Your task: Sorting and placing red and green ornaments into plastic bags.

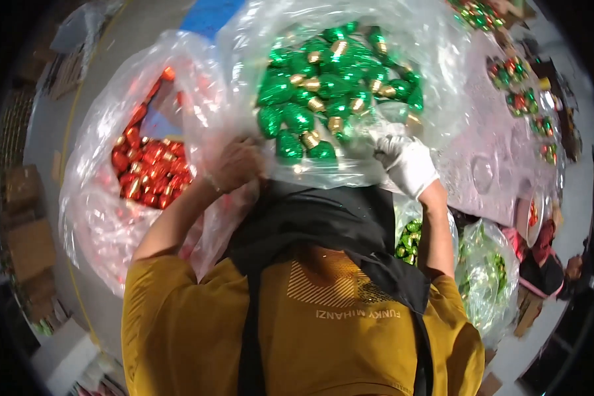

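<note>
In front of me a large see-through plastic bag point(435, 79) lies wide at the mouth. Inside are several shiny green bulb-shaped ornaments point(323, 86) with gold caps. My right hand point(402, 164), in a white glove, is closed on the bag's near right edge, its fingers pinching crumpled film. My bare left hand point(237, 164) is curled at the near left side of the same bag, somewhat blurred; its fingers are partly hidden, and the film lies against it. Left of that hand, a second plastic bag point(86, 191) holds red bulb-shaped ornaments point(153, 170) with gold caps.
Beside my right forearm stand bags of small green ornaments point(409, 241) and a light-green filled bag point(485, 264). A table under plastic film point(488, 145) carries clusters of red and green ornaments point(521, 102) along its far right edge. Cardboard boxes point(30, 247) stand at the far left.
</note>
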Demonstrator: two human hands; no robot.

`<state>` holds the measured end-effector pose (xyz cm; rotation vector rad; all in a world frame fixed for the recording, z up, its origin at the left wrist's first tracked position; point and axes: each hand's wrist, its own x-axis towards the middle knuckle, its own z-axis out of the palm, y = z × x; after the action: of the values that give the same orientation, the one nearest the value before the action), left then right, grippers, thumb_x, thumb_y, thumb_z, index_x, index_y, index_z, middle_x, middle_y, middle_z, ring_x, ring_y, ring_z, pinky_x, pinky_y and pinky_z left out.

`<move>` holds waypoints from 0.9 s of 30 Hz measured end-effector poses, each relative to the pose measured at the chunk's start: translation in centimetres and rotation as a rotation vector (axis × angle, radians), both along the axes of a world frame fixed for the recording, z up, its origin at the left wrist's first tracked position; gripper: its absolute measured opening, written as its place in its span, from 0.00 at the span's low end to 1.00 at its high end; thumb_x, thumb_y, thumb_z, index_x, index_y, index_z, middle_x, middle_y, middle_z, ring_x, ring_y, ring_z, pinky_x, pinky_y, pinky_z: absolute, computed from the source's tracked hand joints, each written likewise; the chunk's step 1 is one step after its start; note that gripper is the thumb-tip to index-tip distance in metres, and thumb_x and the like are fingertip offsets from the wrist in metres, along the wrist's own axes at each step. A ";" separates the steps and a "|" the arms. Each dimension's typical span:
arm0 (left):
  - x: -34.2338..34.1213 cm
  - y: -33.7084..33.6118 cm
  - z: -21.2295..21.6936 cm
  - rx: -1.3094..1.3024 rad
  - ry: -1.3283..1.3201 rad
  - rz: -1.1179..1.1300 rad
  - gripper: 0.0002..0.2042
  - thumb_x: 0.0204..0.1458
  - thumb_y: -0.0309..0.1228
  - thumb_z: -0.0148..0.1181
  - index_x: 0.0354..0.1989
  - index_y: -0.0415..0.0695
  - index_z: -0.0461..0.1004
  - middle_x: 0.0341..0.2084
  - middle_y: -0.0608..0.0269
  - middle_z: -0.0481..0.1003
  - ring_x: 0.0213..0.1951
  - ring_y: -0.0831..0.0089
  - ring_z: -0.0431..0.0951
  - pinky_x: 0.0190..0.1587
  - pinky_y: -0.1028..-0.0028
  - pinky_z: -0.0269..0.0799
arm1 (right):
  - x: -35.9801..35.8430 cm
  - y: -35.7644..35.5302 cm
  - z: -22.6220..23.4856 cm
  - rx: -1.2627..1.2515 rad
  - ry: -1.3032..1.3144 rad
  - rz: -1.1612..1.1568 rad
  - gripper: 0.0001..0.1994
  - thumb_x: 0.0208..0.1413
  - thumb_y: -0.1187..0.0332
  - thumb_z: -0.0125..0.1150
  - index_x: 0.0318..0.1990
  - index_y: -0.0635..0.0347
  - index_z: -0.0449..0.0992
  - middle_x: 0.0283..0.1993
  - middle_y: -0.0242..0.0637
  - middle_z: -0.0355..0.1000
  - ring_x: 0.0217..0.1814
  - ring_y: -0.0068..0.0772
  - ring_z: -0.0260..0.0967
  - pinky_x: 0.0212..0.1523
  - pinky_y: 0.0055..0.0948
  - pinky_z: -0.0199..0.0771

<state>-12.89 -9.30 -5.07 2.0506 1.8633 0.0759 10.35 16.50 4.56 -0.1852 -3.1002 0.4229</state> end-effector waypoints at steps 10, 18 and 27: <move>-5.7 -15.7 6.6 0.372 0.026 1.170 0.11 0.49 0.29 0.56 0.40 0.40 0.73 0.39 0.49 0.73 0.42 0.52 0.73 0.42 0.64 0.70 | 0.9 -1.3 0.1 0.224 0.275 -0.133 0.18 0.46 0.66 0.66 0.45 0.59 0.73 0.47 0.41 0.72 0.52 0.44 0.68 0.52 0.38 0.67; -11.4 -21.9 -7.7 -0.187 0.867 0.717 0.14 0.47 0.35 0.57 0.41 0.42 0.76 0.43 0.52 0.72 0.56 0.49 0.63 0.52 0.49 0.62 | 4.7 -2.6 0.4 -0.071 0.401 -0.327 0.13 0.46 0.74 0.65 0.42 0.61 0.75 0.44 0.43 0.72 0.47 0.46 0.70 0.50 0.34 0.69; -8.7 -18.8 -7.8 -0.103 0.753 0.721 0.13 0.38 0.29 0.61 0.35 0.42 0.73 0.38 0.53 0.70 0.46 0.56 0.69 0.47 0.64 0.67 | 10.3 -3.9 -1.5 -0.021 0.318 -0.510 0.11 0.50 0.73 0.62 0.42 0.61 0.75 0.42 0.41 0.72 0.44 0.40 0.70 0.47 0.32 0.69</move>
<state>-21.57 -28.10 -12.92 1.3089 2.8918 -0.6742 20.69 12.59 3.04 -0.7968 -2.6060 0.4142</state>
